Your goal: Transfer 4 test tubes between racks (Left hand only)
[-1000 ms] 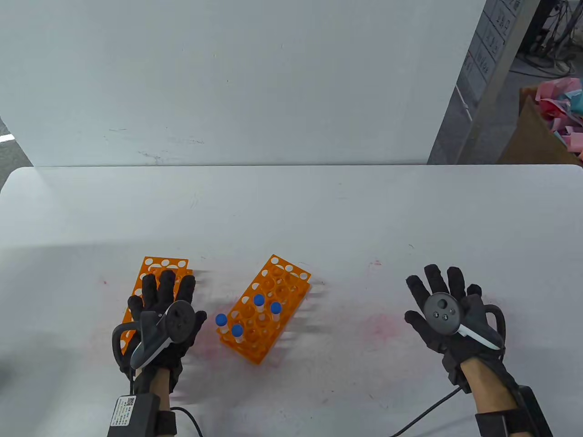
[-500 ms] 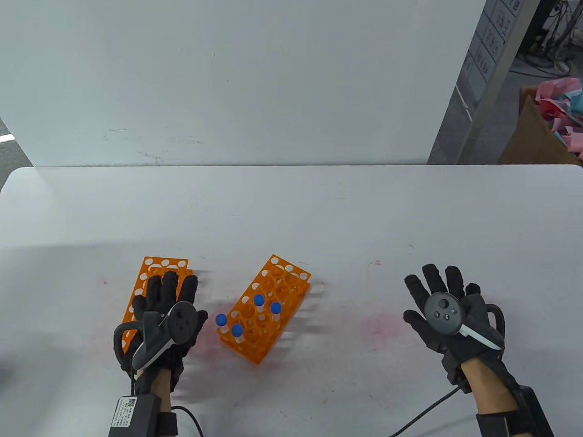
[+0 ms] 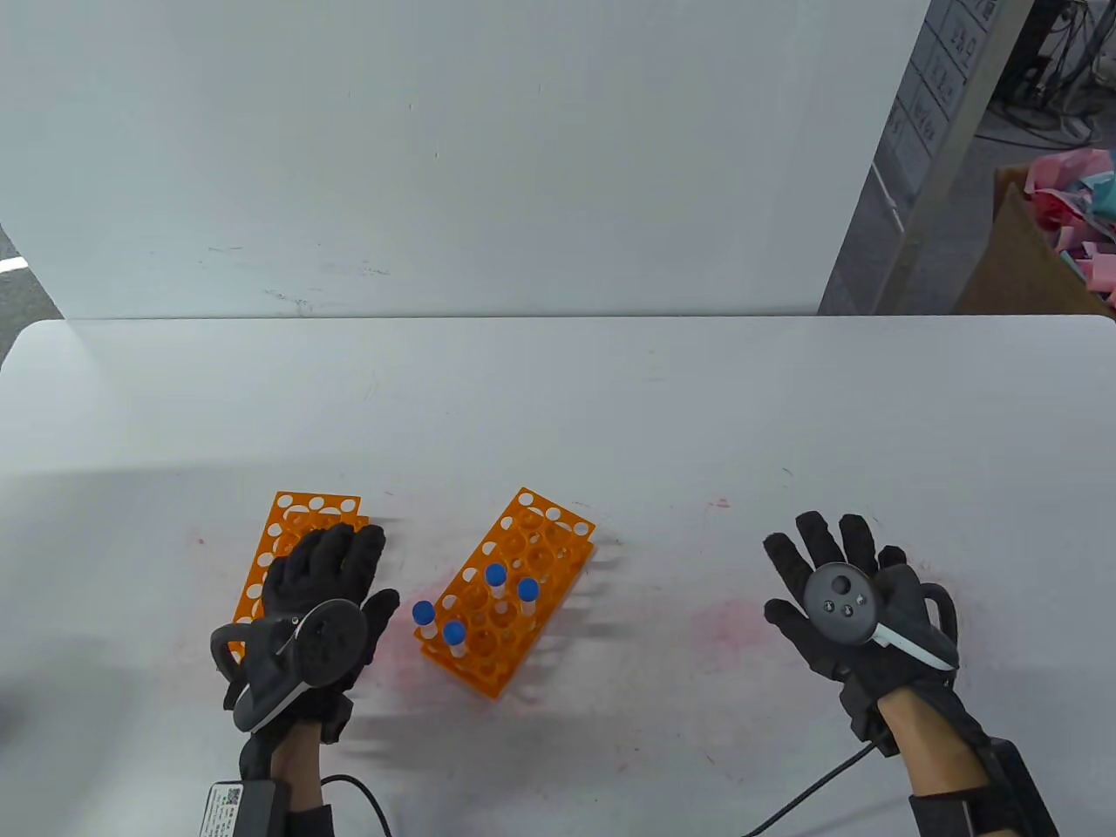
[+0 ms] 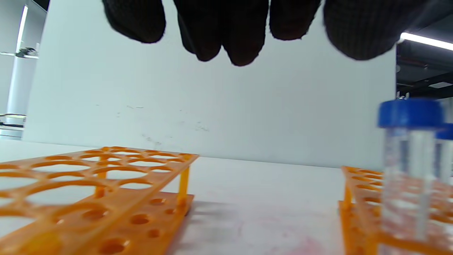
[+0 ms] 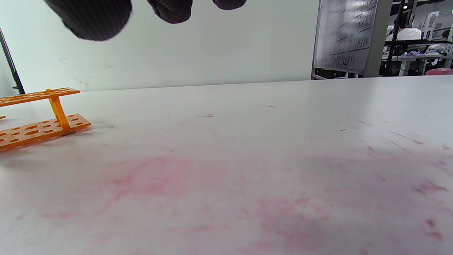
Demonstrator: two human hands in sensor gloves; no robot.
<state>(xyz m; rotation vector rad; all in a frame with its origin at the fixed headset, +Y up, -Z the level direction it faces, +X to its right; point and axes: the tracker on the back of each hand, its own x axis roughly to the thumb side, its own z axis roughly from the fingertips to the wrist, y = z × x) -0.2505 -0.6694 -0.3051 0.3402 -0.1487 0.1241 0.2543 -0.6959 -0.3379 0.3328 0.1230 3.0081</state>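
Note:
Two orange racks stand on the white table. The left rack (image 3: 301, 510) shows only empty holes where my hand does not cover it. The middle rack (image 3: 523, 567) holds several clear test tubes with blue caps (image 3: 495, 574) at its near end. My left hand (image 3: 336, 567) hovers over the left rack, fingers bent and holding nothing. In the left wrist view its fingertips (image 4: 244, 39) hang above the left rack (image 4: 88, 177), with one tube (image 4: 407, 159) and the middle rack (image 4: 357, 198) at the right. My right hand (image 3: 824, 558) is spread open and empty, far right of the racks.
The table (image 3: 558, 392) has faint pink stains (image 3: 724, 623) between the middle rack and my right hand. A white wall panel (image 3: 436, 157) stands behind the table. The right wrist view shows the middle rack's end (image 5: 39, 117) at far left.
My left hand's fingers have bent and the hand has tipped over the left rack. My right hand has drifted slightly left. The racks and tubes have not moved.

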